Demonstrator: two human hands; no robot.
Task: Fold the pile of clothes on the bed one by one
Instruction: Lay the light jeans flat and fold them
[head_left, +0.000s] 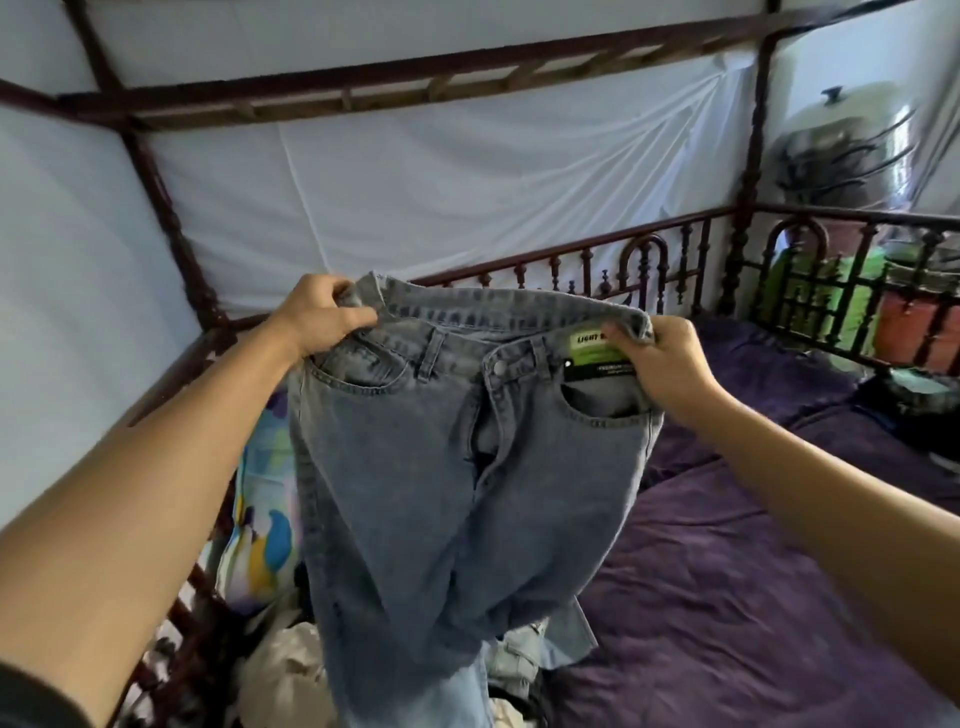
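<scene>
A pair of light blue jeans (447, 467) hangs in the air in front of me, front side toward me, with a green and black tag at the waistband. My left hand (319, 317) grips the left end of the waistband. My right hand (662, 364) grips the right end, partly covering the tag. The legs drop down onto a pile of clothes (291, 670) at the lower left of the bed, where pale and light denim garments (519, 660) lie crumpled.
The bed has a dark purple sheet (727, 571) spreading to the right. A colourful patterned pillow (260, 509) leans at the left. A dark wooden rail (649, 260) rings the bed, with white netting (415, 182) behind. Dark items (919, 400) lie at the far right.
</scene>
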